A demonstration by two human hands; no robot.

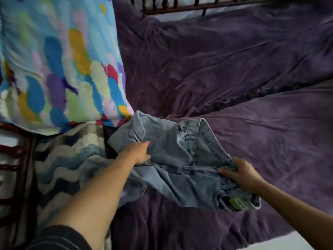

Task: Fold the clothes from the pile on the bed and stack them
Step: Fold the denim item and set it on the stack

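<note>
1. The jeans (173,159), pale blue denim, lie crumpled on the near part of the bed (252,69), which has a purple spread. Their waistband (212,141) gapes open toward the right, and a green label (236,202) shows at the near right corner.
2. The right hand (243,175) grips the waistband, with the thumb on top of the denim and the fingers curled round its edge.
3. The left hand (139,152) comes in from the left and pinches a fold on the leg side of the jeans between thumb and fingers. The fingertips are partly buried in the cloth, so how deep the hold goes cannot be told.
4. The step in hand looks like spreading out this one garment. It is held at two ends, but it is not yet flat and no fold is made.
5. The next move likely calls for drawing the hands apart to pull the denim taut and laying it flat on the purple spread. One leg would then be matched over the other before folding across. The bunched cloth at the near left would need shaking loose first.
6. Just left of the jeans lies a wavy grey-and-blue blanket (68,159), and beyond it a bright feather-patterned quilt (54,69). A dark wooden bed rail (180,6) runs along the far edge.
7. Neither a pile nor a finished stack can be made out.
</note>
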